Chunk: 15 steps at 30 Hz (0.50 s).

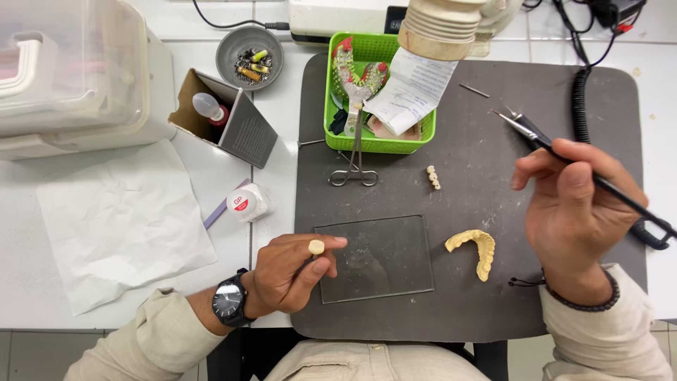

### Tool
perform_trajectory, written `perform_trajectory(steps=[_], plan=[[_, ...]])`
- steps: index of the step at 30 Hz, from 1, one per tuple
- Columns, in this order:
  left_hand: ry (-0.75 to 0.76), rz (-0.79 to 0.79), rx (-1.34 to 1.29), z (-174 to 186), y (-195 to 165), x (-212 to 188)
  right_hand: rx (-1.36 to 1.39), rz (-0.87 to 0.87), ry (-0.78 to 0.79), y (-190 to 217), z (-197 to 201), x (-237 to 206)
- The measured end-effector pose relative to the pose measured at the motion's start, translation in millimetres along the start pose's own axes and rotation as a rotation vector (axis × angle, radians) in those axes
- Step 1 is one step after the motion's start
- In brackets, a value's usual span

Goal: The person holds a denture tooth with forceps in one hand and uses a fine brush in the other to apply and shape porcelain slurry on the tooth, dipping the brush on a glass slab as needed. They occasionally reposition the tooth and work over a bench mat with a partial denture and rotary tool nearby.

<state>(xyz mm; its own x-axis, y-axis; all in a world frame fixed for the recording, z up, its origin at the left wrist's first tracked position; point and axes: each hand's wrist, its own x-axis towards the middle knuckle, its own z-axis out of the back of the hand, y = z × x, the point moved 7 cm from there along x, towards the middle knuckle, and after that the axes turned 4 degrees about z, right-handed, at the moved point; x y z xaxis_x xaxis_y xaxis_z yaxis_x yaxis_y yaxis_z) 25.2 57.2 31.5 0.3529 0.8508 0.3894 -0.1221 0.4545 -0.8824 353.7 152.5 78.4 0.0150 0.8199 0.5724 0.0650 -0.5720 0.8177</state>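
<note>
Seen from the head camera, looking straight down on a white bench with a dark grey mat [493,296] laid across it.

Left hand [293,271] rests at the mat's near-left edge, fingers curled, thumb and forefinger pinched on a small cream tooth piece [316,246]. The piece sits on the fingertips, just above the left edge of a clear glass slab [381,257] that lies flat on the mat. A black wristwatch [230,300] is on that wrist.

Right hand [575,212] is raised over the right side of the mat, fingers closed round a thin black brush [543,141]; its fine tip points up and left, clear of everything on the mat. A dark bead bracelet [585,300] circles that wrist.

Between the hands, right of the slab: a yellow plaster jaw model [479,250], curved, lying on the mat. Farther back, a short row of small white teeth [433,177] lies alone.

At the mat's far edge, a green basket [381,144] holds wire-framed dental pieces and a folded paper slip [412,88]. Metal forceps [355,166] hang out of it onto the mat.

Off the mat, left: a small white jar [248,202] lying on its side, an open cardboard box [226,120] with a little bottle inside, a grey bowl [249,46] of small bits, a creased white paper sheet [120,226], and a clear plastic container [70,70]. A black coiled cord [582,99] runs down the right side.
</note>
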Motion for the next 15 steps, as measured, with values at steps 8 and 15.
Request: perform_trajectory(steps=[8,15], plan=[[-0.017,0.0,0.196,-23,-41,11,-0.106,0.093,0.066,30,-12,-39],[-0.02,0.034,0.001,-33,-37,45,-0.067,0.05,0.047,13,-7,-43]])
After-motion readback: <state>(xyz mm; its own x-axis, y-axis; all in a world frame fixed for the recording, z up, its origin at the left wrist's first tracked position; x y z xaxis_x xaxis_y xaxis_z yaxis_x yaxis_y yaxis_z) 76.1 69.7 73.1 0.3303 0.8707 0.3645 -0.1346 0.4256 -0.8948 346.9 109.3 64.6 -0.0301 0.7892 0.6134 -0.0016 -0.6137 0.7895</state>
